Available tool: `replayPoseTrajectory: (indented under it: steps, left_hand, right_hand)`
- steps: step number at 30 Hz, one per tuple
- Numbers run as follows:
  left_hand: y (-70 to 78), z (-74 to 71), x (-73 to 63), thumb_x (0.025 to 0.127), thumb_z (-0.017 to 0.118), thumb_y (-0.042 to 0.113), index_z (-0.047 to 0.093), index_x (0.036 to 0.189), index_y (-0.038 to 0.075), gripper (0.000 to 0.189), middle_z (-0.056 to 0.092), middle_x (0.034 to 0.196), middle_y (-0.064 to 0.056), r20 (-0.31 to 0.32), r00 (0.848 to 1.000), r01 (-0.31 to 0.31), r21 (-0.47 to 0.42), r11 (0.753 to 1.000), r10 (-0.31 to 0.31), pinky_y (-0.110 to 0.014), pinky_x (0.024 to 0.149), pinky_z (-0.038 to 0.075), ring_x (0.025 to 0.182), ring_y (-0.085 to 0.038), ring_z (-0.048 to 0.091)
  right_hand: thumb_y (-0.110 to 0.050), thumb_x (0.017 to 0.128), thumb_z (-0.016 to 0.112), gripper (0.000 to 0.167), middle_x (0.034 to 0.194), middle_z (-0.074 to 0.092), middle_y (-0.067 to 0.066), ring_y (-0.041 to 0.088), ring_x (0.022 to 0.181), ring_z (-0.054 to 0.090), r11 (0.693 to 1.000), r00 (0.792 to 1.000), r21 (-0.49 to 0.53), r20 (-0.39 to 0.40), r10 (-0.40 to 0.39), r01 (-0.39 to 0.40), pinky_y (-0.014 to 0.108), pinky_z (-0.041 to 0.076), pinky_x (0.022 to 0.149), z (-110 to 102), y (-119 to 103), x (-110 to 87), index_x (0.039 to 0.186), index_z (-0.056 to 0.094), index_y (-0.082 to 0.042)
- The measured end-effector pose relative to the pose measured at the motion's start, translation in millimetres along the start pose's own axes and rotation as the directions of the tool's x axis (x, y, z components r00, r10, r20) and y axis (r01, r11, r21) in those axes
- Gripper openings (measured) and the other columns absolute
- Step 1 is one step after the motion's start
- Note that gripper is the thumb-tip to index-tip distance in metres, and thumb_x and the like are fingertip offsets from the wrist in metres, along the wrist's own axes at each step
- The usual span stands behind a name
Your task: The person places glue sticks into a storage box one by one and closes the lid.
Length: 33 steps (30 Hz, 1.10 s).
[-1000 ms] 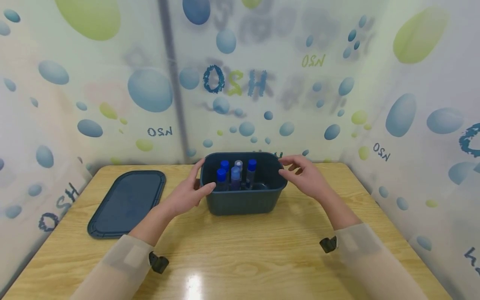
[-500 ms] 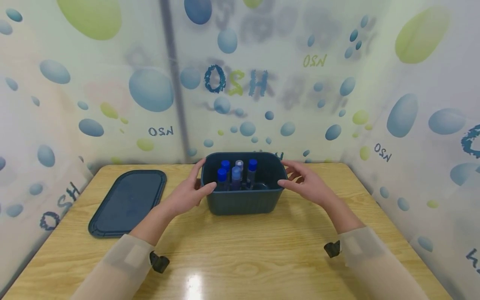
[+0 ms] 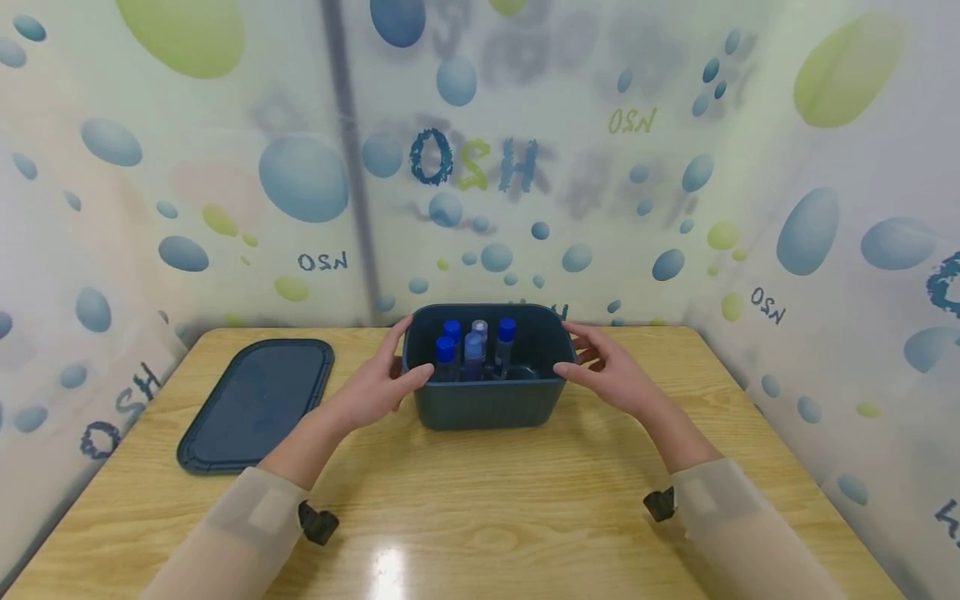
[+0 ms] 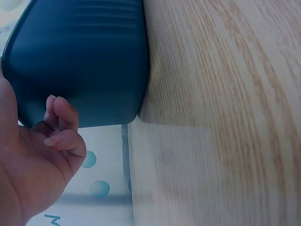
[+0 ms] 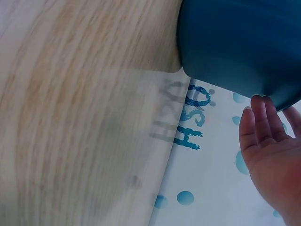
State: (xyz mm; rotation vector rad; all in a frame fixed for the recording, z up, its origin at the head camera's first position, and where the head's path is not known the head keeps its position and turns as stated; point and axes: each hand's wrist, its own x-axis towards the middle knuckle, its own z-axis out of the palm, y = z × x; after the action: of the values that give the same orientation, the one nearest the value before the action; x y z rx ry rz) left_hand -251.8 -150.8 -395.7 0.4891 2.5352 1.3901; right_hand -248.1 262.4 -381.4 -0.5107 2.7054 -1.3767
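Observation:
A dark blue-green plastic storage bin (image 3: 487, 406) stands upright on the table, with its top uncovered. Inside it, mostly on the left, are several slim clear bottles with blue caps (image 3: 446, 350) and one with a clear cap (image 3: 479, 327); their lower parts are hidden. My left hand (image 3: 372, 387) holds the bin's left end, thumb at the near rim and index finger along the side; in the left wrist view its other fingers curl beside the wall. At the right end my right hand (image 3: 611, 371) grips the rim, thumb near and fingers against the outer side.
A flat dark blue lid (image 3: 258, 406) with a raised edge lies on the wooden table (image 3: 480, 517), left of my left forearm. Behind the bin and along both sides hangs a white curtain (image 3: 570, 192) printed with blue and green dots.
My right hand has closed in on the bin's right end, its thumb and fingers coming to the rim. The left hand and the bin have stayed in place.

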Motion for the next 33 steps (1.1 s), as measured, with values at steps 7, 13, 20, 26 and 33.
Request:
replayPoseTrajectory:
  steps: [7, 13, 20, 26, 33]
  left_hand:
    - [1.1, -3.0, 1.4, 0.109, 0.062, 0.058, -0.004, 0.177, 0.035, 0.098, 0.057, 0.08, -0.008, 0.0, 1.0, -0.026, 0.023, 0.999, 0.026, -0.039, 0.065, 0.05, 0.064, -0.026, 0.054]
    - [1.7, -5.4, 2.0, 0.108, 0.064, 0.057, -0.003, 0.177, 0.033, 0.099, 0.055, 0.079, -0.006, 0.009, 0.999, -0.036, 0.029, 0.999, 0.035, -0.039, 0.063, 0.049, 0.062, -0.025, 0.053]
    - [2.2, -9.2, -3.2, 0.11, 0.064, 0.054, 0.001, 0.178, 0.027, 0.097, 0.059, 0.087, -0.009, -0.035, 0.998, -0.061, 0.009, 0.998, 0.061, -0.038, 0.066, 0.05, 0.067, -0.025, 0.055]
    - [-1.7, -29.6, -23.0, 0.115, 0.055, 0.049, 0.023, 0.176, 0.023, 0.073, 0.062, 0.096, -0.011, -0.119, 0.989, -0.089, 0.021, 0.996, 0.091, -0.038, 0.067, 0.049, 0.071, -0.028, 0.06]
    - [-16.4, -64.8, -61.3, 0.114, 0.061, 0.044, 0.05, 0.164, 0.021, 0.057, 0.066, 0.099, -0.007, -0.182, 0.982, -0.037, 0.039, 0.999, 0.043, -0.035, 0.066, 0.05, 0.08, -0.021, 0.066]
  right_hand:
    - [-0.039, 0.108, 0.072, 0.076, 0.158, 0.052, 0.02, 0.032, 0.129, 0.06, 1.0, 1.0, 0.015, -0.016, -0.004, 0.005, 0.051, 0.05, 0.111, 2.5, 2.4, 0.6, 0.173, 0.036, -0.022]
    - [-0.038, 0.108, 0.072, 0.076, 0.158, 0.053, 0.019, 0.032, 0.128, 0.062, 1.0, 1.0, 0.011, -0.019, -0.007, 0.008, 0.05, 0.051, 0.109, 3.1, 4.6, 0.8, 0.173, 0.036, -0.021]
    - [-0.038, 0.108, 0.072, 0.075, 0.158, 0.053, 0.019, 0.031, 0.124, 0.062, 1.0, 1.0, 0.025, -0.023, -0.01, 0.01, 0.045, 0.052, 0.105, 5.5, 6.9, 0.4, 0.172, 0.037, -0.022]
    - [-0.037, 0.108, 0.072, 0.074, 0.156, 0.054, 0.021, 0.03, 0.121, 0.062, 0.999, 0.999, 0.039, -0.03, -0.02, 0.021, 0.044, 0.052, 0.104, 7.0, 8.1, 0.7, 0.171, 0.038, -0.022]
    - [-0.036, 0.108, 0.072, 0.072, 0.153, 0.054, 0.022, 0.032, 0.118, 0.062, 0.999, 0.999, 0.05, -0.033, -0.008, 0.01, 0.042, 0.053, 0.1, 6.1, 7.6, 0.0, 0.171, 0.038, -0.023]
